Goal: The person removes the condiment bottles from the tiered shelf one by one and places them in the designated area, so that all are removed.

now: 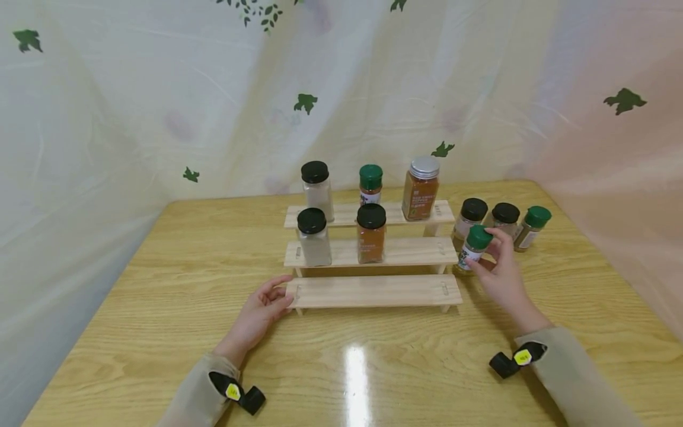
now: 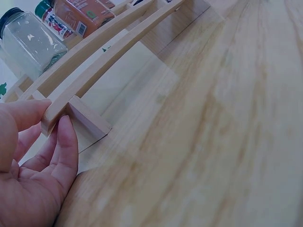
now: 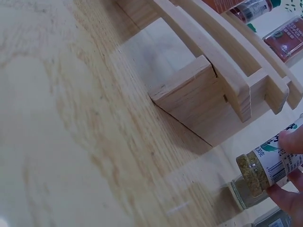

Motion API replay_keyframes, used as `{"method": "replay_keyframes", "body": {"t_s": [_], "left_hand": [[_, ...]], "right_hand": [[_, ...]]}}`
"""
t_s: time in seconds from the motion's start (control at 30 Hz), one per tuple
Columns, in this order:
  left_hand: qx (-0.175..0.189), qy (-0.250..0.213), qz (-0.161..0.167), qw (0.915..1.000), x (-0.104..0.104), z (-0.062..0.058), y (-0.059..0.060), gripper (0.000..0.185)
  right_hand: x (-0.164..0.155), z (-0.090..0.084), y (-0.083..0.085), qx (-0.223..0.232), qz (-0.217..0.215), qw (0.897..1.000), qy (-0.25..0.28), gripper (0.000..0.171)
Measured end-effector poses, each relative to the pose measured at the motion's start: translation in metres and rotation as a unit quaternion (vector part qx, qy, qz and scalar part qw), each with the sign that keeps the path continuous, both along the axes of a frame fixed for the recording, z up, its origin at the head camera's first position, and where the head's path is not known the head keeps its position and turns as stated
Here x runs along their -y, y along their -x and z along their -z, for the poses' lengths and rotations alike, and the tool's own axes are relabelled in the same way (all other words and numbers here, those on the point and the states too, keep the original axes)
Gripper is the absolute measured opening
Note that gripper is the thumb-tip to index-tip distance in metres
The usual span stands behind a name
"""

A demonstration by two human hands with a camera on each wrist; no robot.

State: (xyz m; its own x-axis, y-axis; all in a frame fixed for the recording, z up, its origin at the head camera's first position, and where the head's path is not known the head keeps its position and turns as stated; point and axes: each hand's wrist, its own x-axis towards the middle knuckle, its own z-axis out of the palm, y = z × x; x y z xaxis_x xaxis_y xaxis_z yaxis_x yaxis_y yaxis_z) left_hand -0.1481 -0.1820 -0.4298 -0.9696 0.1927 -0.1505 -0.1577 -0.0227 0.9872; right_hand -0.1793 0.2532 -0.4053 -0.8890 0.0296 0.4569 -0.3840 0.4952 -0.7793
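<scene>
A three-step wooden spice rack (image 1: 373, 292) stands mid-table. At its lowest step's left end, my left hand (image 1: 259, 311) pinches the board; the left wrist view shows the thumb (image 2: 28, 116) above and fingertips (image 2: 66, 125) below. Off the rack's right side, my right hand (image 1: 504, 279) grips a small green-capped spice jar (image 1: 471, 254), slightly tilted. The right wrist view shows greenish-brown contents in this jar (image 3: 258, 176), its base off the table. On the middle step are a black-capped pale jar (image 1: 315, 246) and a black-capped orange-red jar (image 1: 371, 240).
The top step holds a black-capped jar (image 1: 317, 193), a green-capped jar (image 1: 370, 184) and a silver-lidded red jar (image 1: 421, 193). Right of the rack stand two black-capped jars (image 1: 472, 213) and a green-capped one (image 1: 532, 225). A patterned curtain (image 1: 341, 89) hangs behind the table.
</scene>
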Motion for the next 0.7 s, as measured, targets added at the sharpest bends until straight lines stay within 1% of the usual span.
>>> {"method": "replay_keyframes", "body": {"t_s": [0.27,0.7], "left_hand": [[0.001,0.006,0.002,1.0,0.0004,-0.0009,-0.0002,0.052],[-0.005,0.005,0.0,1.0,-0.0003,-0.0017,-0.0007,0.052]], "right_hand": [[-0.0009,0.0009,0.0014,0.028,0.006,1.0,-0.006,0.072],[-0.0056,0.0028,0.0046,0.038,-0.001,0.999,-0.014,0.073]]}}
